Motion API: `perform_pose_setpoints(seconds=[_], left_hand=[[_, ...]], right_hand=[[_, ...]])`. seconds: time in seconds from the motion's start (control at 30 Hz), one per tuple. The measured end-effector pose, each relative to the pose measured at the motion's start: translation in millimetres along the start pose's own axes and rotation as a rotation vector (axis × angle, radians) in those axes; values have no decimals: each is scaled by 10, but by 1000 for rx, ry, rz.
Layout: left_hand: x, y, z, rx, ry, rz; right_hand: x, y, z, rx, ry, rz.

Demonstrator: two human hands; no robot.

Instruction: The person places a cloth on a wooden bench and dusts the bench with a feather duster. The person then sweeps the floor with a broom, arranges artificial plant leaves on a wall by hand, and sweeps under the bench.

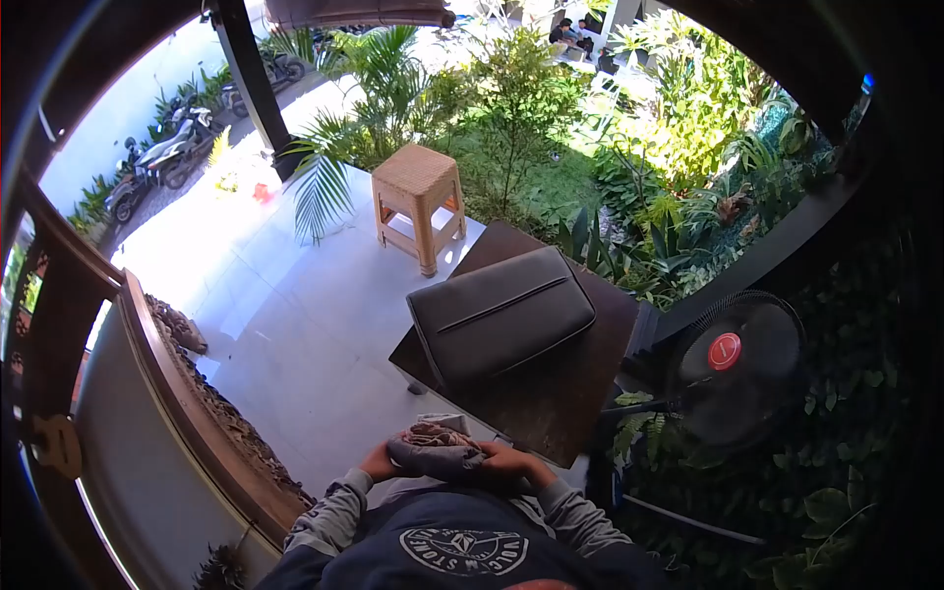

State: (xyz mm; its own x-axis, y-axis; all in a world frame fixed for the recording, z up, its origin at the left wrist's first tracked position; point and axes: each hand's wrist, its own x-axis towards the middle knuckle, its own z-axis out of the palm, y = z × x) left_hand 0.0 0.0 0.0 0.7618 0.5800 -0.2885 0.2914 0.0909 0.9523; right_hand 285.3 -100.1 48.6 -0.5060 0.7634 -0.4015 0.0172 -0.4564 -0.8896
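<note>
Close to my body, my left hand [377, 461] and my right hand [513, 464] hold a soft grey fabric bundle [433, 458] between them, one at each end. Brownish, crumpled patterned material shows along the top of it; its exact kind I cannot make out. Fingers of both hands are wrapped around its sides and partly hidden. Just beyond it, a dark rectangular leather-like case [511, 320] with a long seam or zip lies on a dark brown table [556, 423]. Part of a pale object [447, 421] shows behind the bundle.
A woven-look tan stool [418, 187] stands on the white tiled floor [295, 324]. To the right is a black fan [737, 364] with a red centre. A carved wooden edge [211, 403] runs along the left. Plants, parked motorbikes [177, 147] and seated people [570, 37] are farther off.
</note>
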Motion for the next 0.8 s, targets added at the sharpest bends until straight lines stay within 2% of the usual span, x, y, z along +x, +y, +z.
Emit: perform_pose_setpoints(seconds=[0.07,0.1,0.17,0.23,0.3,0.37,0.4,0.47,0.5,0.57,0.6,0.63,0.7,0.73,0.8], left_hand=[[-238,53,49,72,-25,-111],[-77,-268,-114,7,-10,-22],[-515,-455,-355,-110,136,-42],[-1047,-428,-684,-51,235,-93],[-1225,-432,-782,-31,315,-95],[-1421,-447,-864,-243,412,-75],[-1509,-502,-915,-245,411,-69],[-1719,-606,-995,48,768,35],[-1790,-613,-1021,46,790,36],[-1877,-597,-1012,-197,1228,-122],[-1873,-595,-1010,-210,1365,-178],[-1914,-706,-1062,-213,1368,-177],[-2005,-980,-1170,-710,1350,-458],[-2035,-1039,-1196,-711,1356,-450],[-2124,-1067,-1269,-1235,961,-365]], right_hand=[[-17,-14,129,71,-42,-2],[252,-143,83,-24,-13,49],[577,-214,419,-46,-36,67],[857,-653,869,-15,-100,80],[1092,-862,975,-29,-124,123],[1376,-835,1073,-49,-219,118],[1519,-814,1123,-54,-217,119],[1876,-794,1217,68,-297,103],[2104,-762,1246,55,-315,106],[2514,-697,1320,148,-395,-1],[2675,-759,1384,144,-401,3],[2839,-868,1439,133,-413,-30],[3122,-1146,1543,113,-428,-66],[3248,-1326,1620,65,-437,-19],[3623,-1479,1771,21,-454,23]])
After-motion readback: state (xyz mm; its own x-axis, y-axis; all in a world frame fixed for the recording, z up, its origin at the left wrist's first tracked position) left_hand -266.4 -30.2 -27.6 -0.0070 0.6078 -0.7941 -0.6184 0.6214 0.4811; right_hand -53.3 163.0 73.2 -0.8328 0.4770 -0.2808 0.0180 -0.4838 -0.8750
